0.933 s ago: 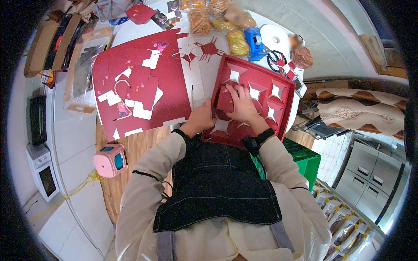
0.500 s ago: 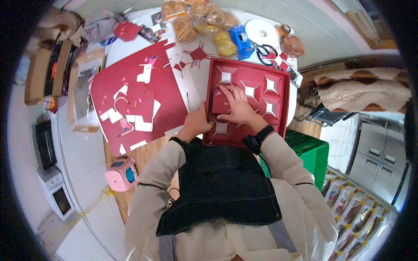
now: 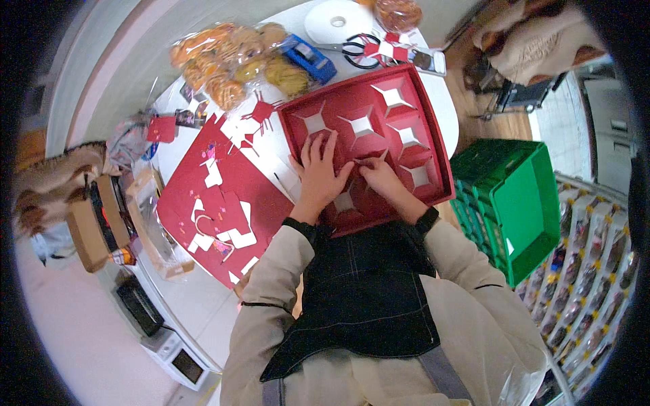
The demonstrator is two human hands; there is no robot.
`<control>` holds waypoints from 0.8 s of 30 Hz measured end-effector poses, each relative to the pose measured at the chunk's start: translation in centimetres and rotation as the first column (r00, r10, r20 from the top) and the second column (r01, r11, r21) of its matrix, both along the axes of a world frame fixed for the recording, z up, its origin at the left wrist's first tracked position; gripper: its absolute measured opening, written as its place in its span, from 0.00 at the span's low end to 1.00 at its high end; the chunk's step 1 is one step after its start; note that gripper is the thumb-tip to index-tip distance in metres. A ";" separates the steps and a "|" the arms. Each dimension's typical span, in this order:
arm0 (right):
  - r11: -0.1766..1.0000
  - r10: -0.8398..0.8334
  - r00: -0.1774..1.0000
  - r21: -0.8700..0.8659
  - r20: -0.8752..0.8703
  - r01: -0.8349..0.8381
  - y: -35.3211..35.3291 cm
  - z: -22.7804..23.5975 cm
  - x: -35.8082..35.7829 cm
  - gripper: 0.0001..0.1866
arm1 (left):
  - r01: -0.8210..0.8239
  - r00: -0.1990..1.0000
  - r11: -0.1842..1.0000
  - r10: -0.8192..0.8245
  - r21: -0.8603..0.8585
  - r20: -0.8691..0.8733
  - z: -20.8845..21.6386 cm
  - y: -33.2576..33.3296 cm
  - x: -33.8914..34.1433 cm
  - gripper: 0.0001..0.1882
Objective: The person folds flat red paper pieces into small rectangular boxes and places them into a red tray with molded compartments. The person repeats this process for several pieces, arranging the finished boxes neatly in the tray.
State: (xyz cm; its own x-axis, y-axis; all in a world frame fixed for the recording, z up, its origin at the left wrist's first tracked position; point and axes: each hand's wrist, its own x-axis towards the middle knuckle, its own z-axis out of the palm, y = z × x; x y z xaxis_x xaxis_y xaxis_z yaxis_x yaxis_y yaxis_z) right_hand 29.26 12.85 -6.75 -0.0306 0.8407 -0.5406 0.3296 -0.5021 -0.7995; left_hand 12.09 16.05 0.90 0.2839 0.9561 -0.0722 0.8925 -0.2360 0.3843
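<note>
A red cardboard box (image 3: 443, 145) stands in front of me on the white table. Its red insert has several square openings with folded-up flaps and white centres, such as one opening (image 3: 395, 99) at the far side. My left hand (image 3: 317, 174) lies over the left part of the insert, fingers spread, and hides what is under it. Just right of it, my right hand (image 3: 387, 181) reaches in with its fingertips pinched by the flaps near the middle; what lies between them is hidden.
Left of the box lies a large red sheet (image 3: 217, 189) with white cutouts. Bagged bread (image 3: 220, 57), a blue tape dispenser (image 3: 308, 57), a white roll (image 3: 338, 24) and black-handled scissors (image 3: 359, 51) sit behind. A green crate (image 3: 504, 203) stands at the right.
My left hand has moved from the box's near left edge onto the insert, fingers spread. My right hand has shifted right and gone from lying flat to a pinch. The whole view has turned.
</note>
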 end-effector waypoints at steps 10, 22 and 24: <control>0.931 0.351 0.786 -0.103 0.509 -0.350 2.0 8.5 -1.9 0.22 | -0.250 0.917 0.960 0.277 -0.129 0.288 -0.9 0.5 -0.7 0.37; 0.846 0.426 0.535 -0.112 0.730 -0.521 6.0 6.7 -3.6 0.13 | -0.144 0.930 0.978 0.186 -0.153 0.316 -0.7 0.8 -1.8 0.32; 0.847 0.428 0.551 -0.104 0.716 -0.522 5.9 6.2 -3.7 0.14 | -0.170 0.938 0.971 0.211 -0.167 0.274 -0.4 0.8 -1.6 0.31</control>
